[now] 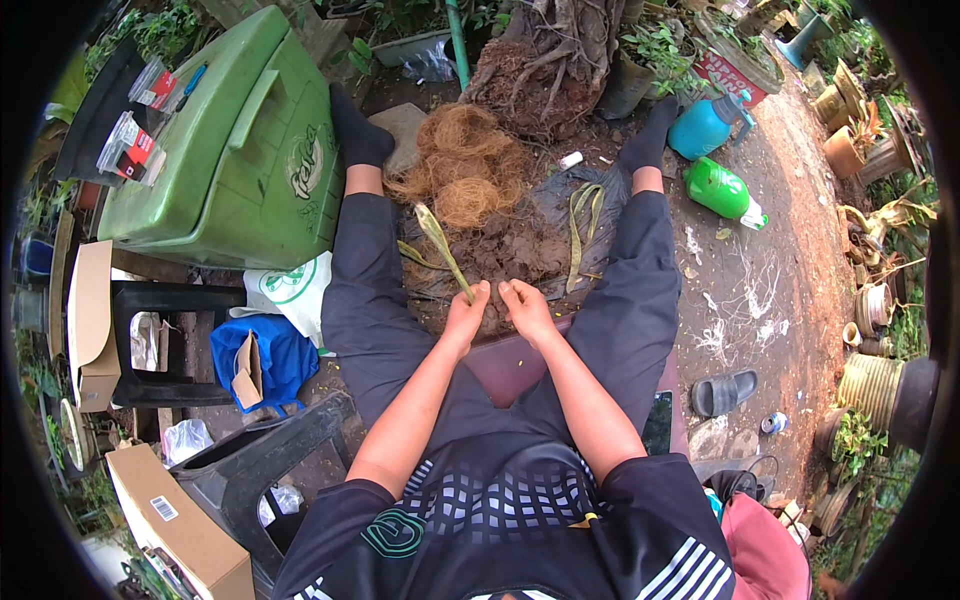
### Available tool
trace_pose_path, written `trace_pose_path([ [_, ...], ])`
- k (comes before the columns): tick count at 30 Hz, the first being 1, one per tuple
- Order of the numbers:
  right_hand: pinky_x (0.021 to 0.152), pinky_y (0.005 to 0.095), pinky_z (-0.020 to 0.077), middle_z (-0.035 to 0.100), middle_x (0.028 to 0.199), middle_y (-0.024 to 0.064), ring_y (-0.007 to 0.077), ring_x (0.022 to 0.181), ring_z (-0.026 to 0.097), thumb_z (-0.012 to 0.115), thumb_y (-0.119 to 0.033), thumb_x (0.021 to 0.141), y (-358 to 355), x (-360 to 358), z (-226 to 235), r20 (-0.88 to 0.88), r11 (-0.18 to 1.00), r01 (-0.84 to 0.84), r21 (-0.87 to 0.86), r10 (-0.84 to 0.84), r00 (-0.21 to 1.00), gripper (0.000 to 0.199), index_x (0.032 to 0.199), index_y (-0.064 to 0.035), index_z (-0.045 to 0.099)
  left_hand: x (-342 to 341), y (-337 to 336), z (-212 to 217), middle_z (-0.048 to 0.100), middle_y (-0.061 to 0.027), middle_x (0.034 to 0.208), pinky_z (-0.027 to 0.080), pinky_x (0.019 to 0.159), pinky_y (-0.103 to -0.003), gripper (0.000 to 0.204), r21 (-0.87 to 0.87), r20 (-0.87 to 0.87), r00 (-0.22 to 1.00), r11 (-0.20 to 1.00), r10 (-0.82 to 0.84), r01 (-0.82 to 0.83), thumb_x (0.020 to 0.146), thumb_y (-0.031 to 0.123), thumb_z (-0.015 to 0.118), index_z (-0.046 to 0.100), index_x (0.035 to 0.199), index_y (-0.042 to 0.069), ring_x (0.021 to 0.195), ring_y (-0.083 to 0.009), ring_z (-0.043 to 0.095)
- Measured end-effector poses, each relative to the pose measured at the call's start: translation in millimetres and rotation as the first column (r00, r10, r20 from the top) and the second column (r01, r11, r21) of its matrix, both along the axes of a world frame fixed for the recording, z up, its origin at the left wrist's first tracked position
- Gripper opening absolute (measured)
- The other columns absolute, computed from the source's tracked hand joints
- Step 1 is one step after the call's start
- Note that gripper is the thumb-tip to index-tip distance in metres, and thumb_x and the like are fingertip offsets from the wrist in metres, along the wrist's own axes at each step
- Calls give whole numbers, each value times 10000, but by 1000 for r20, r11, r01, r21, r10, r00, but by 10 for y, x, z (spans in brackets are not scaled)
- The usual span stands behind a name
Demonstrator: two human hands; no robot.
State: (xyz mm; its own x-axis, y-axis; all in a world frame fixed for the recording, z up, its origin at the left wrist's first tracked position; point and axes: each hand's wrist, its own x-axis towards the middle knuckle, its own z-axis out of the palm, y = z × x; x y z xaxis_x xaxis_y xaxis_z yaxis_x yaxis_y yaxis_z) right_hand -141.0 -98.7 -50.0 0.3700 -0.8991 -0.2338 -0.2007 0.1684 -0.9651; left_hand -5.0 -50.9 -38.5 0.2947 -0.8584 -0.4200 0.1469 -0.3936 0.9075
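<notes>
My left hand point(465, 319) is closed round the lower end of a long, narrow green leaf point(439, 246) with pale edges, its tip pointing away and up to the left. Beside it, my right hand point(526, 310) is closed with thumb and finger pinched; whatever lies between them is too small to make out. Both hands are between my spread legs, above a heap of brown soil point(515, 252) on a black plastic sheet point(552, 205). More long leaves point(577, 235) lie on the sheet's right side. Tangled brown fibre point(470, 165) sits just beyond the soil.
A large green cooler box point(225, 150) stands at left, with a blue bag point(262, 355) and black stools point(240, 465) nearer me. A thick root mass point(545, 75) is ahead. At right are a blue jug point(705, 128), a green bottle point(716, 188) and a grey slipper point(724, 393).
</notes>
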Motion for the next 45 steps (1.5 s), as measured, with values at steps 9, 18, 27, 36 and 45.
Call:
trace_pose_path([
  [9,571,237,421,547,730,-17,77,656,555,538,-302,997,-87,-82,196,207,953,111,283,-174,963,278,826,-83,551,132,-22,61,634,-65,849,535,616,-328,715,54,-435,893,994,111,-97,905,778,206,497,866,125,765,-187,649],
  [18,561,229,370,509,717,-42,48,626,480,549,-197,980,111,-29,297,172,952,-259,164,231,958,204,816,-82,513,107,-18,-49,643,-83,822,486,785,-301,796,-15,-388,915,992,112,-128,922,757,131,546,833,83,802,-169,617],
  [27,718,323,524,542,1189,126,219,1019,591,573,-271,961,142,-9,244,0,967,-225,-116,227,974,446,1330,-117,377,125,-5,-108,634,-126,1076,474,912,-362,832,-172,-396,918,980,22,-98,906,767,82,546,949,78,971,-217,606],
  [36,718,319,567,500,1259,104,195,1019,594,419,-190,997,264,71,270,201,957,-253,139,223,954,372,1350,-73,428,48,32,-33,438,-90,1403,386,1036,-383,874,-242,-153,985,969,-82,43,919,749,92,429,1387,92,1245,-219,468],
  [45,604,257,523,544,1155,79,125,795,593,467,-98,957,192,92,216,243,996,17,86,-38,969,310,1260,-68,528,21,48,41,486,-101,1356,399,1012,-308,576,15,-218,962,985,-164,171,1037,503,344,443,1378,50,1207,-175,493],
])
